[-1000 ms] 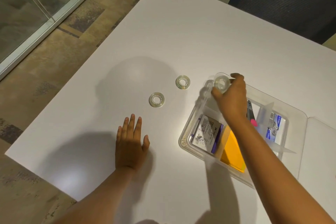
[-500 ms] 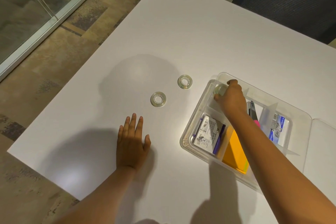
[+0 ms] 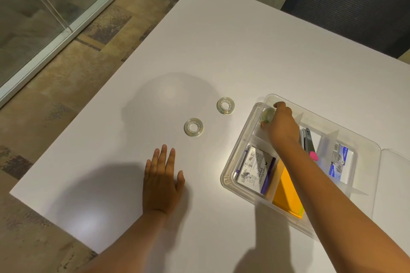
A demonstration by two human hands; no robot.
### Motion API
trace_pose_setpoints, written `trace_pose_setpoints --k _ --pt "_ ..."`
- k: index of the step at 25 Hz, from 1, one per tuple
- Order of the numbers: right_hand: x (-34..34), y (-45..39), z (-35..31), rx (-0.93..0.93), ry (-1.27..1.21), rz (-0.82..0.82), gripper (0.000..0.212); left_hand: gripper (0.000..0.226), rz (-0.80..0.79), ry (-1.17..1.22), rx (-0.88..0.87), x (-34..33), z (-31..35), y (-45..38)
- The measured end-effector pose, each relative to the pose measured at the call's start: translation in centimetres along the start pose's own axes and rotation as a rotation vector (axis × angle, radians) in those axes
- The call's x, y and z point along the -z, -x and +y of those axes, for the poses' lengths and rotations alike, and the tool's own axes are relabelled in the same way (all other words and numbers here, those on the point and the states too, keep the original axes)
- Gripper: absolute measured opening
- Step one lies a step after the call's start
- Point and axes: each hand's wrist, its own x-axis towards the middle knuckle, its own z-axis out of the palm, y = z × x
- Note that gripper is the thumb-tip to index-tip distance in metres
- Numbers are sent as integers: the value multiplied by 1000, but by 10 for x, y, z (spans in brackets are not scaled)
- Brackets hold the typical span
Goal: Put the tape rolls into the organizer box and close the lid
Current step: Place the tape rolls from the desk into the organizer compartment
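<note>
since a second ago the right hand [image 3: 280, 125] has dropped from above the box rim down into the far-left compartment, carrying one tape roll [image 3: 267, 115] with it; the left hand has not shifted.

white bench [image 3: 244, 40]: carries everything; far edge runs toward a dark chair back [image 3: 355, 2].

clear organizer box [image 3: 368, 150]: sits at the right of the bench, open. its lid [image 3: 395, 184] appears to lie flat just to the right, judged hinged back so the compartments are free for loading. dividers split it; near compartments hold a printed card pack [image 3: 255, 167] and orange sticky notes [image 3: 286, 195], further right a stapler [image 3: 307, 139] and a blue-white packet [image 3: 339, 157].

right hand: fingers curled around the tape roll, which sits low in the far-left compartment, roughly on edge. whether it touches the floor of the box cannot be told. judgement: release is imminent.

left hand [image 3: 162, 182]: flat, fingers spread wide, palm down on the bench, holding nothing. likely a brace while the other arm reaches.

two tape rolls remain flat on the bench, left of the box: one nearer the box [image 3: 225, 106], one nearer the left hand [image 3: 193, 127], apart from each other. lid closing not yet begun.
</note>
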Motion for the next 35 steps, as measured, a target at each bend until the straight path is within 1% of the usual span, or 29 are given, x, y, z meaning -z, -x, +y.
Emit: trace_pose_setpoints --k 4,7,9,10,11,12,13,14,16,18,21,24,27,30,31,33,35 --pt "3 0 0 -3 -1 -11 57 59 8 5 2 -1 0 0" --pt "8 3 -4 -58 7 -27 57 60 2 -2 8 0 1 -1" --pt "15 10 -18 -69 -35 23 54 60 -2 -10 8 0 1 -1" --pt "17 16 -29 -23 -69 71 52 60 -4 -13 7 0 1 -1" --pt "17 24 -41 66 -99 117 51 60 -6 -15 4 0 1 -1" --pt "14 32 -54 185 -114 139 51 60 -8 -19 1 0 1 -1" --pt "7 40 -65 315 -110 128 51 60 -11 -22 0 0 0 -1" --pt "-3 48 -75 432 -91 82 52 60 -13 -24 -2 0 0 0" --pt "-28 60 -88 571 -13 -67 54 60 -14 -27 -4 0 0 -1" --pt "-52 66 -95 643 90 -180 57 60 -22 -35 -3 -1 -1 -1" --pt "-73 66 -100 695 178 -254 57 60 -25 -46 0 -3 -2 -3" --pt "-82 69 -103 696 224 -252 55 59 -27 -56 -9 -3 -2 -2" --pt "-77 74 -102 681 235 -236 53 60 -23 -58 -8 -1 -1 -1" --pt "-53 73 -92 547 60 -238 54 60 -9 -43 -8 -1 -1 -1" --pt "-41 70 -87 498 -16 -209 55 60 -7 -36 -6 -1 -1 -1" --pt "-17 63 -74 427 -136 -102 55 60 -8 -24 -4 0 0 0" --pt "7 53 -57 370 -194 -11 56 60 -7 -9 -4 1 0 0"
